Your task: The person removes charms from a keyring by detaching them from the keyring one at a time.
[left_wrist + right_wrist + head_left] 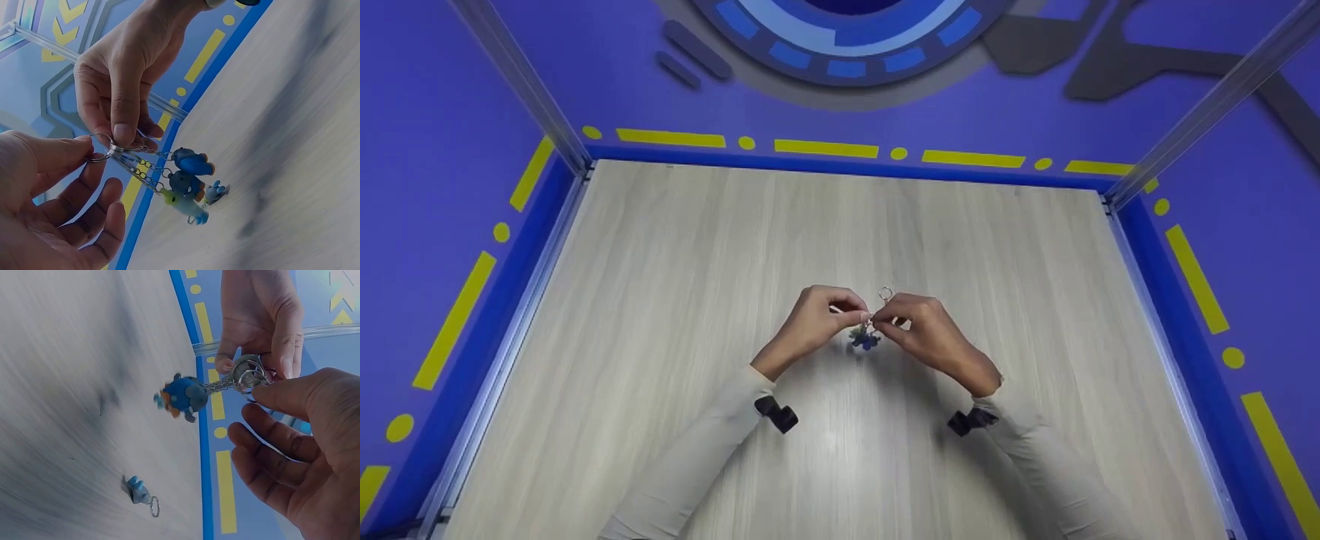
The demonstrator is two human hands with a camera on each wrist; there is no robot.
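Observation:
Over the middle of the table both hands meet at a bunch of keychains. My left hand (816, 319) pinches the metal split rings (115, 151) between thumb and index finger, its other fingers loosely bent. From the other side my right hand (926, 330) pinches the same rings with its thumb and finger. Short chains hang from them, carrying small toy figures: two blue ones with orange parts (194, 163) and a pale green one (183, 203). A separate grey-blue figure keychain (138, 492) with its own ring lies on the table, largely hidden by the right hand in the head view.
The pale wood-grain table (720, 240) is enclosed by blue panels (435, 150) with yellow dashes. Metal posts (532, 90) stand at the back corners. A dark strapped device (776, 414) sits on each wrist, over light sleeves.

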